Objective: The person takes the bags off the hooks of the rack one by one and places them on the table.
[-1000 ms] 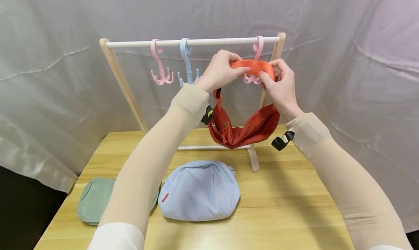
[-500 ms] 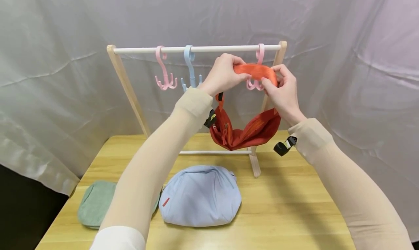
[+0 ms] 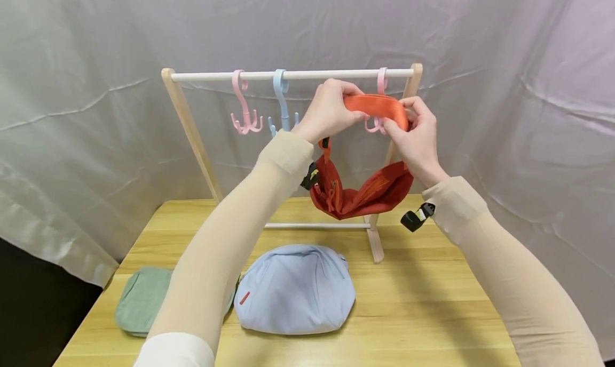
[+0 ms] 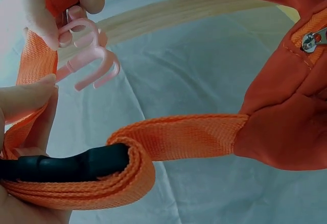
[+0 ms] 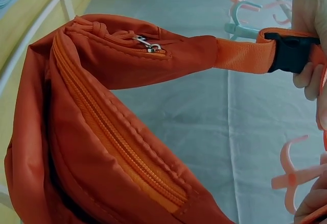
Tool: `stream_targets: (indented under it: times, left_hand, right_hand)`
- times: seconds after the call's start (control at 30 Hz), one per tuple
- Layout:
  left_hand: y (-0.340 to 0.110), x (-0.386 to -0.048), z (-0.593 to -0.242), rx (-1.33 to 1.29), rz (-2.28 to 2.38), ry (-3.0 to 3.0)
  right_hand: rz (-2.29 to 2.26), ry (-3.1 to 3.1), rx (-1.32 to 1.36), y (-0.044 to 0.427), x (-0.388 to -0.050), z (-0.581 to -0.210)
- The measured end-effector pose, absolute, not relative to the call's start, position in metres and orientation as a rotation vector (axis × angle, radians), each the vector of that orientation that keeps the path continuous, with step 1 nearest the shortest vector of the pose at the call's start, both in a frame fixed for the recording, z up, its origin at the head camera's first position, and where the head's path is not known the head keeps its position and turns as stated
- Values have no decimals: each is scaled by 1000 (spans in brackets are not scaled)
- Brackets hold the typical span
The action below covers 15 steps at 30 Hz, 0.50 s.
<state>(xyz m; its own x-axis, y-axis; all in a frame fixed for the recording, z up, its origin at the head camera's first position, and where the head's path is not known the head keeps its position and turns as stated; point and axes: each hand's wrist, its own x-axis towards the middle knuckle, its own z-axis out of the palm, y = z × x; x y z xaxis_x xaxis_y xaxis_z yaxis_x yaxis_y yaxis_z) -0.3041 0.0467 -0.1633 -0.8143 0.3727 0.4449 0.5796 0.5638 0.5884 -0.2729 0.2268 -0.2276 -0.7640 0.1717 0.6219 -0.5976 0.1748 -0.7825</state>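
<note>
A red waist bag [image 3: 384, 191] hangs in the air below both hands by its orange strap [image 3: 377, 105]. My left hand [image 3: 329, 111] pinches the strap's left part between thumb and fingers; the black buckle [image 4: 71, 167] lies in that hand. My right hand [image 3: 417, 135] pinches the strap's right part. Between the hands, the strap arches in front of the right pink hook hanger [image 3: 381, 84] and hides its middle. The hanger's prongs [image 4: 97, 55] appear beside the strap in the left wrist view. The bag sags in a V, its orange zipper [image 5: 117, 132] facing the right wrist camera.
The hanger's white rod [image 3: 331, 74] has wooden side posts [image 3: 192, 137]. Another pink hook [image 3: 244, 103] and a blue hook [image 3: 282, 97] hang further left. A light blue bag [image 3: 295, 289] and a green bag [image 3: 144, 300] lie on the wooden table [image 3: 408, 303].
The head view has shifted a little. Against the rack, both hands and the strap sit slightly higher, covering more of the right pink hook. Both hands keep their hold.
</note>
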Motion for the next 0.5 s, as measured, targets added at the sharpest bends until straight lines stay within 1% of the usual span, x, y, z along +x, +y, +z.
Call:
stream_targets:
  times: [0.5]
  left_hand:
    - [45, -300, -168, -877, -1162, -2526]
  right_hand:
    - [1492, -1749, 445, 226, -273, -237]
